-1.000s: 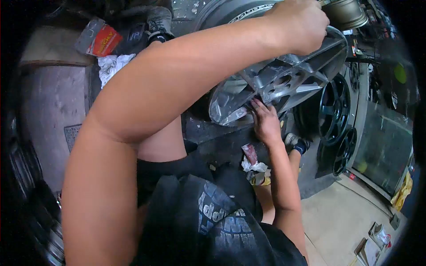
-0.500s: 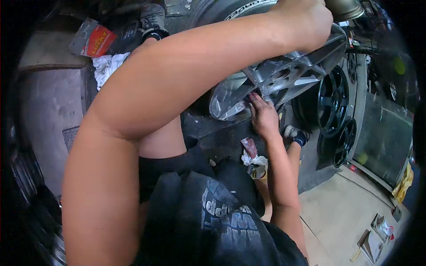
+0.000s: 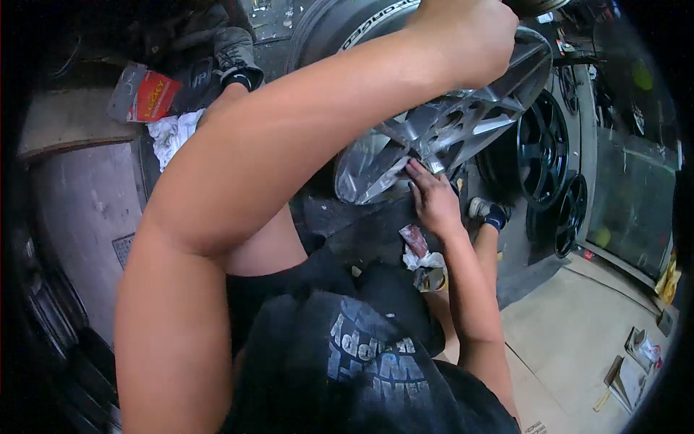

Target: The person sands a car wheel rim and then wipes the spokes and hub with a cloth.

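Observation:
A bare metal alloy wheel [image 3: 452,134] with a faceted face stands tilted before me. My left hand [image 3: 470,43] is curled closed at its upper edge; its fingertips and whatever they grip are hidden. Just beyond that hand, a brownish metal part [image 3: 533,6] is cut off by the top of the view. My right hand [image 3: 437,202] reaches the lower spokes with fingers stretched out and thumb apart, darkened at the tips. Its fingertips touch a spoke beside a light grey patch, which may be bare metal or a thin sheet.
A tyre [image 3: 325,36] stands behind the wheel. Black wheels [image 3: 546,148] line the right side near a glass panel [image 3: 629,210]. Crumpled white paper [image 3: 426,260] and a small can [image 3: 432,279] sit below my right hand. A red box [image 3: 153,95] and white cloth [image 3: 172,137] lie left.
The wheel and my left hand sit further left in view, as the camera has shifted. My right fingers have drawn slightly back along the spoke, and the thumb shows apart.

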`<state>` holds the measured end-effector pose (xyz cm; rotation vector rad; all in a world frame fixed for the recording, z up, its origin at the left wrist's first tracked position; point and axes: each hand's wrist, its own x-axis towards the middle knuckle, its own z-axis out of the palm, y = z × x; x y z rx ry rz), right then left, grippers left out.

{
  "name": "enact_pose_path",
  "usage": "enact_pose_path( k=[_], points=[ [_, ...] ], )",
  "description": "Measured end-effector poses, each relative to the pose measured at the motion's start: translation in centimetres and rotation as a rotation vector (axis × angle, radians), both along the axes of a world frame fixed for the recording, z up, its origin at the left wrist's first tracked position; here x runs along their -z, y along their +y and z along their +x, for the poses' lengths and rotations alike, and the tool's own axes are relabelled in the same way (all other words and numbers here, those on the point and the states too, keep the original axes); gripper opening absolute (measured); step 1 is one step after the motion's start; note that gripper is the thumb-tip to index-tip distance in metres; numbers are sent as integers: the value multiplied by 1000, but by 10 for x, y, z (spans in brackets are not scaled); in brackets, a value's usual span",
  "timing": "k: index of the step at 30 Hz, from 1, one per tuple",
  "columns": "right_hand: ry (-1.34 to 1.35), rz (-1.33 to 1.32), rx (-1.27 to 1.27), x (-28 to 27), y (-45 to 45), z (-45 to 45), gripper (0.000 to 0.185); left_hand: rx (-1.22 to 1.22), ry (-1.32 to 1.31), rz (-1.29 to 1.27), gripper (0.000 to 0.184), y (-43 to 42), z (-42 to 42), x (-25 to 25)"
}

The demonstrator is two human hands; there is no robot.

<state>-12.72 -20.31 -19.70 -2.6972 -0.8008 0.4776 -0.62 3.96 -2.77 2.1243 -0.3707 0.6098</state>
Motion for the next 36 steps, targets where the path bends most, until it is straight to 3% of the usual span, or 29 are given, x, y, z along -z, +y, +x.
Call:
enact_pose_path(
  k=[14,16,18,19,22,23,26,28,30,32,33,36],
  points=[
    [22,59,45,12,10,4,34,-1,-37,24,15,-8,-2,-3],
    [-142,215,74,29,16,-14,35,13,-42,18,15,-6,-3,-6],
    [-84,335,91,37,16,-48,36,36,-32,16,15,-9,-3,-6],
    [22,243,109,19,23,-61,39,8,-41,21,14,-11,-3,-5],
    [-50,255,47,18,13,-38,40,-8,-11,39,14,-12,2,-2],
    [-12,179,163,14,14,-27,42,-5,21,51,14,-10,3,-2],
    [-214,303,222,44,20,-37,39,2,-5,3,15,-8,5,0],
    [-73,338,128,33,26,-64,41,-6,4,29,15,-6,4,-7],
    [-14,210,65,20,21,-55,38,-5,22,53,15,-7,4,-7],
    [-37,84,196,4,18,-28,36,-20,5,33,15,-7,7,-1],
    [-165,138,111,22,7,-14,37,-32,7,28,15,-7,7,2],
    [-167,127,34,12,-3,-14,38,-63,22,49,15,-4,11,3]
  ],
)
